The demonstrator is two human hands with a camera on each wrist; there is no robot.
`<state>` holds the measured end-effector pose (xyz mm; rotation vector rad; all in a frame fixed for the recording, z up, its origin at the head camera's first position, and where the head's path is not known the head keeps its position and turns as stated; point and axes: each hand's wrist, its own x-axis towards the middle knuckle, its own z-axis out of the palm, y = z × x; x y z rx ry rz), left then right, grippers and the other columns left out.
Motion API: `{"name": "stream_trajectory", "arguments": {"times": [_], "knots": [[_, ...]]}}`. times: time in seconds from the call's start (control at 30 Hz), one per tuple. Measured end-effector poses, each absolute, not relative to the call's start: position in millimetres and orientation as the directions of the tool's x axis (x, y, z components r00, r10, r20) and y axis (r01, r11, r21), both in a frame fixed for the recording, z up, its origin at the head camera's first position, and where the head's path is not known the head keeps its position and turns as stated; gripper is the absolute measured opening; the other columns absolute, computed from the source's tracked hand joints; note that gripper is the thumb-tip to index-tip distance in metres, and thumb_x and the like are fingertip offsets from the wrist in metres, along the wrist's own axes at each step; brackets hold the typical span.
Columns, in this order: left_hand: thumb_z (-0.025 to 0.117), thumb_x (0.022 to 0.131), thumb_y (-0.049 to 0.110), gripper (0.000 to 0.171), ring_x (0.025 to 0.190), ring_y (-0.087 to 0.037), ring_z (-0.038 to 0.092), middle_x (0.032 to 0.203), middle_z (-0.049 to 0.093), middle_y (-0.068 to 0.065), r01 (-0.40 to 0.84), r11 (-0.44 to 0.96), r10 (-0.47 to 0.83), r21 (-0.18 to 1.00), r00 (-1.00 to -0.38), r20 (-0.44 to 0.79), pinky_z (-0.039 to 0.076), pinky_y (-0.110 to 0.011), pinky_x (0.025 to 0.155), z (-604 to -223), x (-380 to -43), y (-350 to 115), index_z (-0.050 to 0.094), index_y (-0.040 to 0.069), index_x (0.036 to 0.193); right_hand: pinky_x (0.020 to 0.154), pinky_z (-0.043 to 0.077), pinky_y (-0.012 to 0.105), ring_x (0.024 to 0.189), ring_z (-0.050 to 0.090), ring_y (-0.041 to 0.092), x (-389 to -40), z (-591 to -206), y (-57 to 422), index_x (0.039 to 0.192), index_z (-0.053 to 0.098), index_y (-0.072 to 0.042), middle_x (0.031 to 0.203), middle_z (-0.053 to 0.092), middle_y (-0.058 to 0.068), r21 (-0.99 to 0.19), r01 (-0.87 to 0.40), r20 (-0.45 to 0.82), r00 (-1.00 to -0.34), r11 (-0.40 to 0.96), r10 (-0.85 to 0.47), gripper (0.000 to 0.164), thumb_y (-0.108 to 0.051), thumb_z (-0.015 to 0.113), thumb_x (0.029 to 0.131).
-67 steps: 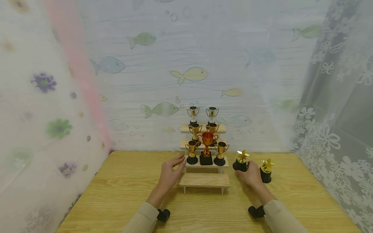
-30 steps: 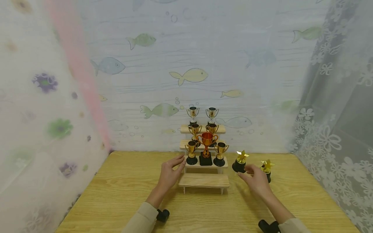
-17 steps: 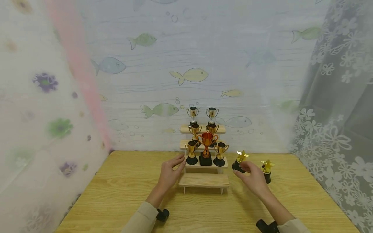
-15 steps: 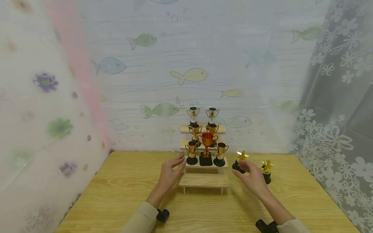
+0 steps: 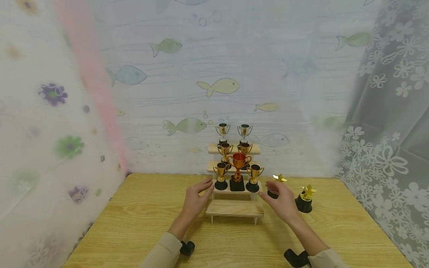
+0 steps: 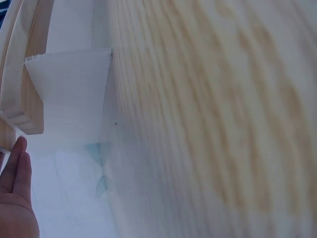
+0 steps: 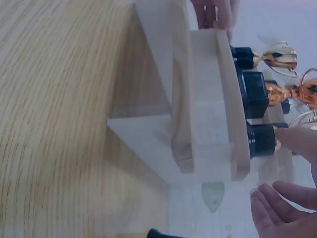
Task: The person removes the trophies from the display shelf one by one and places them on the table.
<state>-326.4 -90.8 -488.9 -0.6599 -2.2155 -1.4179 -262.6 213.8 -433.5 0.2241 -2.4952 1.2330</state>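
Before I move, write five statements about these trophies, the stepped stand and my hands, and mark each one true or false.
1. The orange cup stands between two gold cups. True.
2. Your left hand is beside the stand. True.
3. Your right hand holds the orange cup. False: your right hand holds nothing.
4. The star trophies are on the stand. False: the star trophies stand on the table.
5. The top step bears three cups. False: the top step bears two.

From where I stand, a pale hanging with a fish print fills twelve o'clock; flower-spotted cloth and a pink strip run toward ten. White-flowered sheer drapery covers two o'clock. The wood-grain tabletop spreads across six.
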Motion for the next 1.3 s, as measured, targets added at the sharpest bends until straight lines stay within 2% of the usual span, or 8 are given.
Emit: {"name": "stream_trajectory", "arguments": {"times": [0.17, 0.43, 1.0, 1.3], "knots": [[0.067, 0.102, 0.018, 0.032, 0.127, -0.031, 0.062, 0.137, 0.065, -0.009, 0.579, 0.356, 0.154, 0.733, -0.81, 0.566, 0.056, -0.045, 0.096, -487, -325, -90, 0.071, -0.001, 0.127, 0.101, 0.051, 0.054, 0.115, 0.063, 0.041, -266, -433, 205, 0.131, 0.061, 0.007, 0.125, 0.065, 0.024, -0.754, -0.304, 0.374, -0.927, 0.583, 0.0, 0.05, -0.019, 0.079, 0.093], [0.067, 0.102, 0.017, 0.032, 0.126, -0.032, 0.063, 0.137, 0.065, -0.011, 0.596, 0.352, 0.158, 0.722, -0.798, 0.581, 0.056, -0.046, 0.096, -487, -325, -90, 0.071, -0.002, 0.127, 0.101, 0.051, 0.053, 0.114, 0.063, 0.04, -273, -434, 198, 0.13, 0.06, 0.007, 0.122, 0.065, 0.023, -0.756, -0.316, 0.388, -0.922, 0.574, 0.003, 0.05, -0.017, 0.08, 0.091], [0.067, 0.102, 0.019, 0.033, 0.126, -0.032, 0.063, 0.136, 0.065, -0.01, 0.6, 0.364, 0.156, 0.712, -0.793, 0.589, 0.056, -0.047, 0.096, -488, -325, -90, 0.071, -0.003, 0.126, 0.099, 0.05, 0.057, 0.115, 0.061, 0.04, -284, -433, 192, 0.127, 0.064, 0.003, 0.123, 0.065, 0.021, -0.766, -0.245, 0.332, -0.943, 0.594, 0.039, 0.046, -0.02, 0.08, 0.09], [0.067, 0.102, 0.021, 0.034, 0.126, -0.032, 0.062, 0.136, 0.065, -0.009, 0.601, 0.371, 0.154, 0.708, -0.791, 0.592, 0.056, -0.047, 0.096, -488, -325, -90, 0.072, -0.003, 0.125, 0.097, 0.05, 0.057, 0.114, 0.061, 0.039, -288, -434, 190, 0.125, 0.066, 0.002, 0.12, 0.065, 0.019, -0.749, -0.252, 0.344, -0.938, 0.613, 0.036, 0.043, -0.02, 0.08, 0.091]]}}
